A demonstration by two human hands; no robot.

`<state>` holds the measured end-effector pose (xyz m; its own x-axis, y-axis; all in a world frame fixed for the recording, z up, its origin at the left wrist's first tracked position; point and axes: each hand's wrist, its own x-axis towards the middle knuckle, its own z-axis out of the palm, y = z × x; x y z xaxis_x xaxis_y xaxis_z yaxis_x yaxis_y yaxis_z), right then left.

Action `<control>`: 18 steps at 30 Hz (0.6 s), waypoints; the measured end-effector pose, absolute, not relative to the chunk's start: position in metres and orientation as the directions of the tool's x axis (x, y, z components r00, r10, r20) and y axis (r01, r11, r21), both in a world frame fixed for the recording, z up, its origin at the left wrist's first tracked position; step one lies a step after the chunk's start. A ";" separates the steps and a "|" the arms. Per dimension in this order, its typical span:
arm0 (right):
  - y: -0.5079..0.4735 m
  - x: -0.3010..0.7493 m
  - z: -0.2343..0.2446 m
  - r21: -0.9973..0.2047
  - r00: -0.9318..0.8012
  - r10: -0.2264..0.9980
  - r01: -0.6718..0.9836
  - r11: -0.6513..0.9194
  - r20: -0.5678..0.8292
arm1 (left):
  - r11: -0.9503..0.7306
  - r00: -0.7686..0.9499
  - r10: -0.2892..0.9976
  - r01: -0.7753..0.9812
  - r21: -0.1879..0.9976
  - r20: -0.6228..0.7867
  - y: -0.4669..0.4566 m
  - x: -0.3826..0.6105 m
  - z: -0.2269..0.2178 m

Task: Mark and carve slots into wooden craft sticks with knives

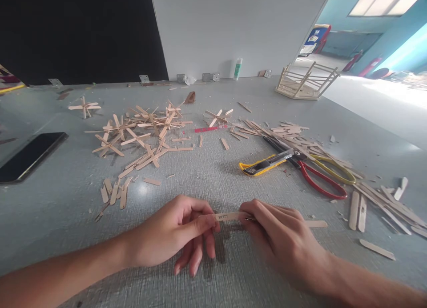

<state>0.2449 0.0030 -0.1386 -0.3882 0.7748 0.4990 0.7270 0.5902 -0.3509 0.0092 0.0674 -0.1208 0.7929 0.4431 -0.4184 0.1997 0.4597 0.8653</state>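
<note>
Between thumb and fingers, my left hand [187,232] pinches one end of a flat wooden craft stick [227,216] with small dark marks on it. My right hand [283,237] is closed over the stick's other part, palm down. A small dark, shiny bit shows at the right fingertips, too little of it to name. Past the right knuckles a wooden stick end [316,224] sticks out; whether it belongs to the same stick is hidden by the hand. Both hands are low over the grey table [187,179], close to its near side.
Beyond my hands lie a yellow utility knife [267,164], scissors with red and yellow handles [323,181], and loose sticks [387,206]. Star-shaped stick pieces [136,139] pile up centre left. A phone [31,157], glue bottle [238,69] and stick frame [307,83] stand farther out.
</note>
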 end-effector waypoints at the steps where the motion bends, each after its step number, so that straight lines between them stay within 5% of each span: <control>1: 0.003 0.245 -0.138 -0.347 -0.389 0.771 0.726 0.593 0.505 | 0.463 0.792 0.443 0.199 0.864 -0.420 0.067 0.009 -0.121; 18: 0.003 0.249 -0.141 -0.383 -0.429 0.758 0.675 0.630 0.491 | 0.487 0.805 0.468 0.108 0.867 -0.363 0.067 0.009 -0.123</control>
